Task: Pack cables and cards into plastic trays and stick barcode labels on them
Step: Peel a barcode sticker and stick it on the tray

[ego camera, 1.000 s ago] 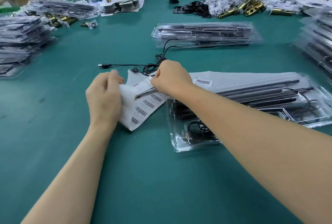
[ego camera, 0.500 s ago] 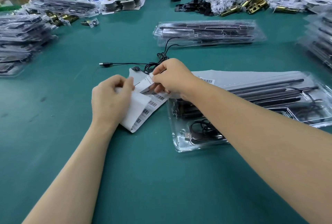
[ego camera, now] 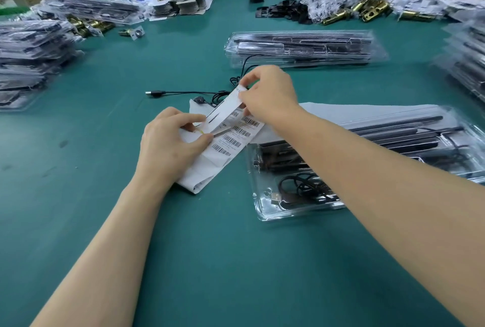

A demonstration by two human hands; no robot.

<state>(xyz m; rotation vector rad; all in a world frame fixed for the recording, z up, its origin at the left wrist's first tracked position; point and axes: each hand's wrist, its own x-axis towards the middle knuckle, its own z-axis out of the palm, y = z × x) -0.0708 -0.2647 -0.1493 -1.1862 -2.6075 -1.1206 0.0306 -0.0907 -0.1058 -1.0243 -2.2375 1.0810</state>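
Note:
A white sheet of barcode labels (ego camera: 231,140) lies on the green table in front of me. My left hand (ego camera: 173,140) pinches its left edge and holds it down. My right hand (ego camera: 267,93) pinches the upper end of a long white label strip (ego camera: 225,110) lifted off the sheet. To the right sits a clear plastic tray (ego camera: 265,211) packed with black rods and a coiled black cable, my right forearm crossing over it. A loose black USB cable (ego camera: 168,93) lies just behind the sheet.
A second packed clear tray (ego camera: 301,47) lies further back. Stacks of packed trays (ego camera: 29,56) fill the left edge and more the right edge (ego camera: 467,61). Brass hardware (ego camera: 367,10), black parts and paper cards (ego camera: 181,1) crowd the far side.
My right hand has risen up and back, peeling the white strip away from the sheet. My left hand has shifted right and holds the sheet's edge; several barcodes are newly uncovered.

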